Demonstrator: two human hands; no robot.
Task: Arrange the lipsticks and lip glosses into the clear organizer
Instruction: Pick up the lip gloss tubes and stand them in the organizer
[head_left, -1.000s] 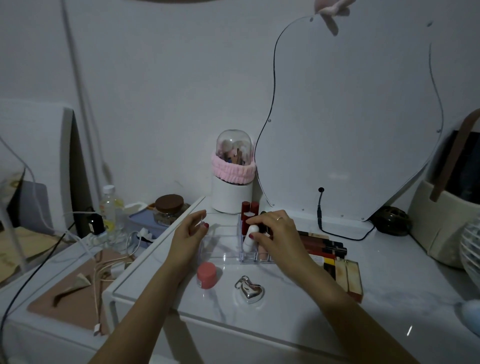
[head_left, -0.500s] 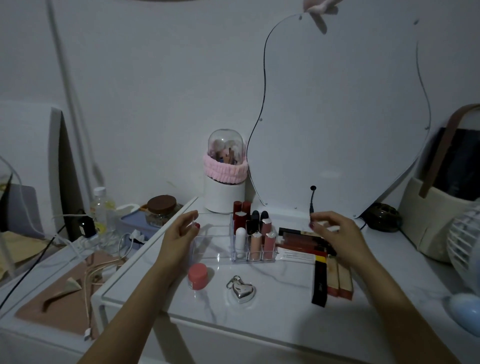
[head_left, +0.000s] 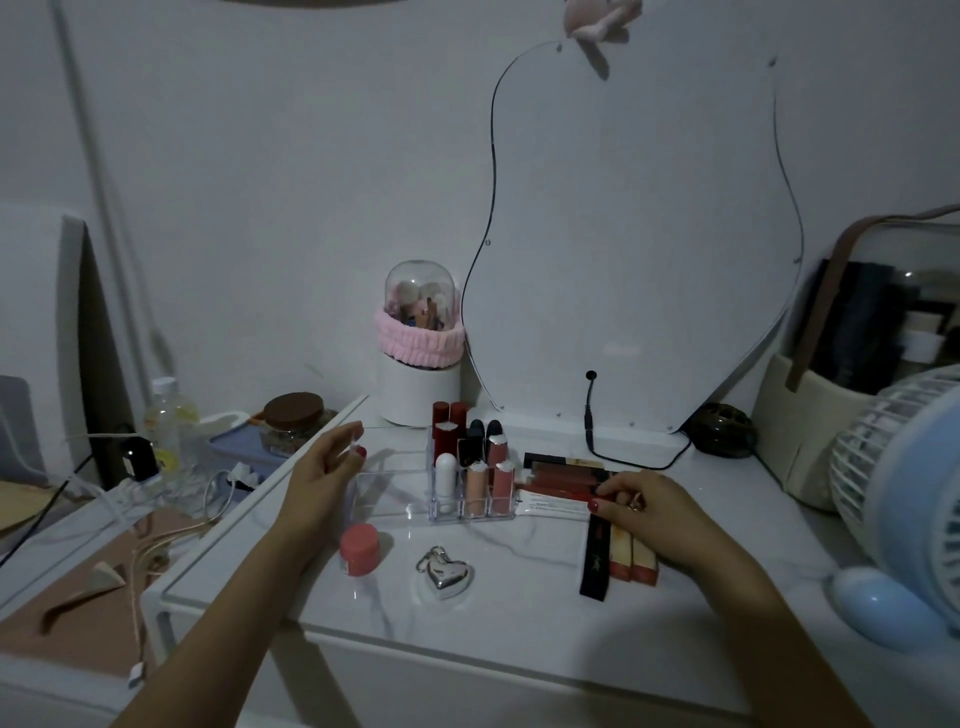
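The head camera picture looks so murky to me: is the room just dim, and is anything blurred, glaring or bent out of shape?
Head view: dim, bluish and grainy; the lipsticks in the clear organizer stay legible, while the left hand is slightly smeared; faint sheen on the white tabletop, no harsh glare; soft shadows under both arms; the wide lens bows the wall cable and fan at the edges.

Right hand (head_left: 641, 506) now down from above onto the boxed lip glosses (head_left: 563, 483), fingertips pinching.
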